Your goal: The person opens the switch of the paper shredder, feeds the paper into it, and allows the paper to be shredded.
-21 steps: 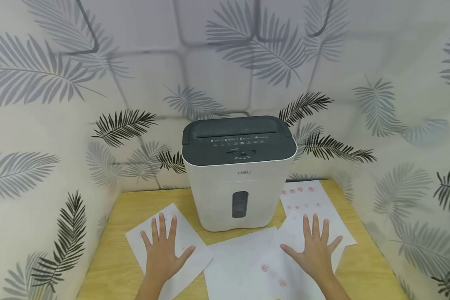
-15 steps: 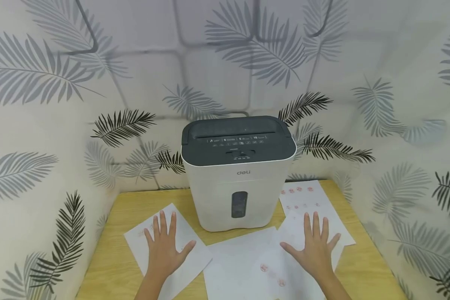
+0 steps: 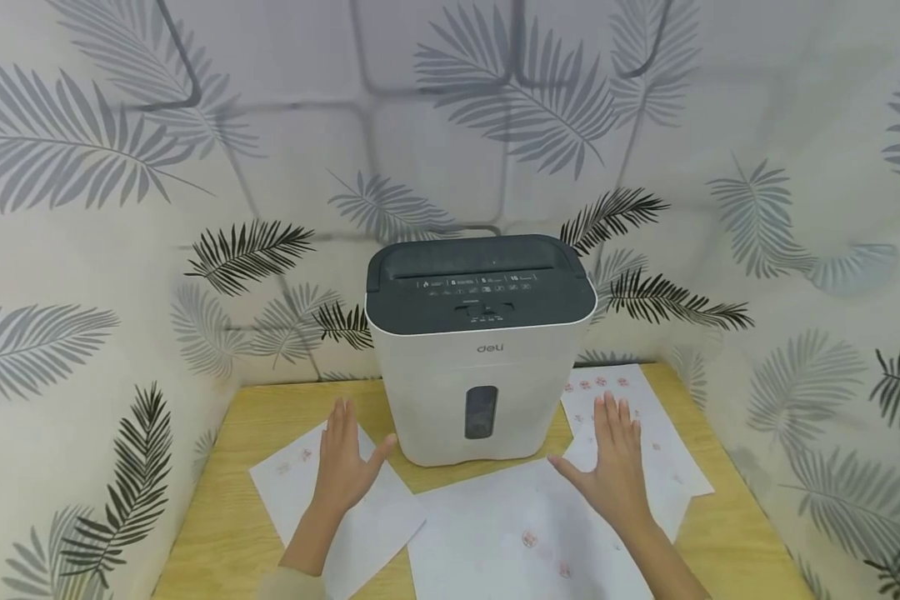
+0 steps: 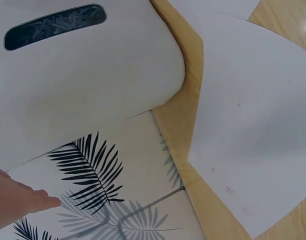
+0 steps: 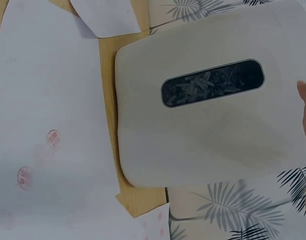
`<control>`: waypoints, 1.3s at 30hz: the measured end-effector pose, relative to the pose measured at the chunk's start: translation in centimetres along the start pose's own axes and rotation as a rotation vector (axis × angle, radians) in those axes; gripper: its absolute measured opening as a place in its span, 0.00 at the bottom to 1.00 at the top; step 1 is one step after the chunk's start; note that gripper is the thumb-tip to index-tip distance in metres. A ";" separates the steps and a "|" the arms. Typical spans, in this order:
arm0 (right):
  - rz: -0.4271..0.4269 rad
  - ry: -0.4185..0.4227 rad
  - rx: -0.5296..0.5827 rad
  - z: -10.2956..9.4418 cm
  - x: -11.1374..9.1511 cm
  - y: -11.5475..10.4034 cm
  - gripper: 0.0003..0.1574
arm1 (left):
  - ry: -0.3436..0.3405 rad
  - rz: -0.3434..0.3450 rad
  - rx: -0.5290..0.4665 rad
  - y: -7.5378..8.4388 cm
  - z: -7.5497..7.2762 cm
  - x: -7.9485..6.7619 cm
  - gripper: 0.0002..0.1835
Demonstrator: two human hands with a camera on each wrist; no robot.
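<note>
The paper shredder (image 3: 431,392) stands upright at the centre of the head view, on the wood-grain table (image 3: 731,537). Its dark top panel (image 3: 420,308) carries a feed slot (image 3: 472,272); the pale front bears the logo "deli" and a dark window (image 3: 482,412), through which the right wrist view shows pale strips. Relative to the shredder, the left hand (image 3: 345,462) is at 8 o'clock and the right hand (image 3: 610,475) at 4 o'clock. On both hands, the four fingers are straight and close together, pointing roughly to 12 o'clock, with the thumb spread inward toward the shredder. Each thumb tip is near the shredder's lower body; contact cannot be determined. The left sheet (image 3: 382,525) lies at 7 o'clock, partly covered from view by the left hand and forearm; the middle sheet (image 3: 480,533) lies at 6 o'clock; the rear sheet (image 3: 671,450) lies at 4 o'clock, partly behind the right hand. All three show red printed marks. Whether either hand touches paper cannot be determined. In the left wrist view, the left hand enters at 8 o'clock; in the right wrist view, the right hand is cut off at 3 o'clock. A leaf-patterned backdrop (image 3: 435,125) rises behind the table.
</note>
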State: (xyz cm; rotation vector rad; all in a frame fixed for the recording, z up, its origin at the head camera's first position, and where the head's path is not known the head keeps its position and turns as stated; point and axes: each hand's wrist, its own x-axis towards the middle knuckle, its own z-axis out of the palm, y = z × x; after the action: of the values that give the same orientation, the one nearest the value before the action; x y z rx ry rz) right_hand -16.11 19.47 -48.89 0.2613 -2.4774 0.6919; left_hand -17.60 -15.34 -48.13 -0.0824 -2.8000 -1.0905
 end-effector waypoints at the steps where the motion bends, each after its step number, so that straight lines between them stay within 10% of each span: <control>1: -0.011 0.020 0.015 0.1 0.4 -0.3 0.66 | -0.008 -0.004 -0.029 0.3 -0.1 0.3 0.49; 11: -0.201 0.255 0.151 1.0 4.4 -3.1 0.56 | 0.006 -0.023 -0.285 3.7 -1.2 3.3 0.44; 27: -0.272 0.245 0.126 0.7 9.7 -5.8 0.50 | 0.095 -0.085 -0.364 6.2 -2.4 7.5 0.47; 39: -0.258 0.061 -0.053 0.3 13.1 -7.7 0.45 | 0.132 -0.102 -0.416 7.8 -2.6 8.9 0.44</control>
State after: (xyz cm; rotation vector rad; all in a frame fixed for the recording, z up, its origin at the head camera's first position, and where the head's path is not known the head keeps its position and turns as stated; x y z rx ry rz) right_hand -24.61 12.29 -38.60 0.5204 -2.3444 0.5174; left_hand -25.34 -11.38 -39.71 0.0882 -2.4445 -1.6228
